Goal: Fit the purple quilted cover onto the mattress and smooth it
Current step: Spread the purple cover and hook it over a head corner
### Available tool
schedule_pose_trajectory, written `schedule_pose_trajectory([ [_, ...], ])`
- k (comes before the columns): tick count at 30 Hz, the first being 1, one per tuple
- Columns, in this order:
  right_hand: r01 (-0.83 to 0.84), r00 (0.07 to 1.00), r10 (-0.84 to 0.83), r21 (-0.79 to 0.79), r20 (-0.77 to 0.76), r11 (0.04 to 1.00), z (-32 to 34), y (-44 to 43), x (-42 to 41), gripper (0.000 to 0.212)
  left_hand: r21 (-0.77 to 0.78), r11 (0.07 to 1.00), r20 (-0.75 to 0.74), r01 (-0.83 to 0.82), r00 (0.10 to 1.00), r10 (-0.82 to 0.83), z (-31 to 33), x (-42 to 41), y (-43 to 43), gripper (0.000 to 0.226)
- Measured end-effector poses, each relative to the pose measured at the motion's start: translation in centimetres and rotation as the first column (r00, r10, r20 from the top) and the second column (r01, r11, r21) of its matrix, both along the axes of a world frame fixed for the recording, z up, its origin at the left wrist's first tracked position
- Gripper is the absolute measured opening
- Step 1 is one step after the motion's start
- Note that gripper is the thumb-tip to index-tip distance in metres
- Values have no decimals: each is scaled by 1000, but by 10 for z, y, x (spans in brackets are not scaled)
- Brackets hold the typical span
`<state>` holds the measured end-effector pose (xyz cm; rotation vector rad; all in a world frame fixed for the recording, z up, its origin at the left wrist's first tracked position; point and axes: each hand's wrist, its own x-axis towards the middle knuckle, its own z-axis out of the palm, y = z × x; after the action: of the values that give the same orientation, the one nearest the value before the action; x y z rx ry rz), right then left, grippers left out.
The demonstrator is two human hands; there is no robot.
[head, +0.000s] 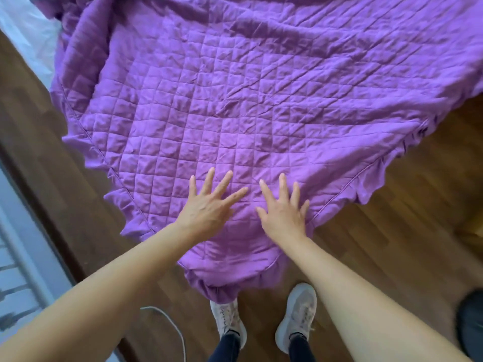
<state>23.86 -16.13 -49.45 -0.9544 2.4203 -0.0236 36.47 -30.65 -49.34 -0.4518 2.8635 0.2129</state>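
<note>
The purple quilted cover [235, 100] lies spread over the mattress, its near corner pointing toward me and its ruffled skirt hanging down at both edges. Wrinkles run across the middle and the far part. My left hand [209, 205] lies flat on the cover near the corner with fingers spread. Beside it, my right hand [285, 210] presses flat on the cover too, fingers straight, close to the right piped edge. A strip of bare white mattress [26, 30] shows at the top left, where the cover is bunched.
Wooden floor [392, 218] surrounds the bed corner. My two light sneakers [298, 314] stand right at the corner. A white cable [172, 325] lies on the floor at bottom left, and a dark object [470, 325] sits at the right edge.
</note>
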Motion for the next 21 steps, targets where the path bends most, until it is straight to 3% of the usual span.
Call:
schedule_pose_trajectory([
  [2, -25, 999, 18, 138, 46, 990, -9, 9, -10, 67, 56, 994, 220, -97, 972, 82, -17, 0, 20, 57],
  [3, -56, 998, 50, 155, 44, 986, -13, 19, -7, 69, 48, 993, 255, -110, 962, 94, -26, 8, 28, 59],
  [9, -147, 989, 145, 108, 26, 983, -15, 71, 33, 65, -11, 994, 284, -111, 953, 109, -18, 30, 47, 64],
  [11, -132, 990, 133, 28, -39, 991, -11, 71, 27, 57, 26, 995, 200, -93, 976, 86, -7, 24, 59, 56],
  [13, -109, 989, 106, -25, -100, 994, -8, 79, 10, 59, 105, 994, 62, 31, 997, -37, -4, 18, 83, 52],
  [17, -226, 931, 265, 176, -252, 958, -13, 101, -22, 74, 123, 965, 124, 231, 961, -245, -5, 12, 119, 67],
  [19, -282, 893, 345, 238, -289, 929, -16, 110, -31, 66, 104, 969, 179, 224, 954, -239, -10, 7, 127, 69],
  [21, -331, 861, 391, 225, -326, 916, -17, 109, -38, 51, 99, 975, 177, 199, 961, -214, -12, 2, 127, 56],
])
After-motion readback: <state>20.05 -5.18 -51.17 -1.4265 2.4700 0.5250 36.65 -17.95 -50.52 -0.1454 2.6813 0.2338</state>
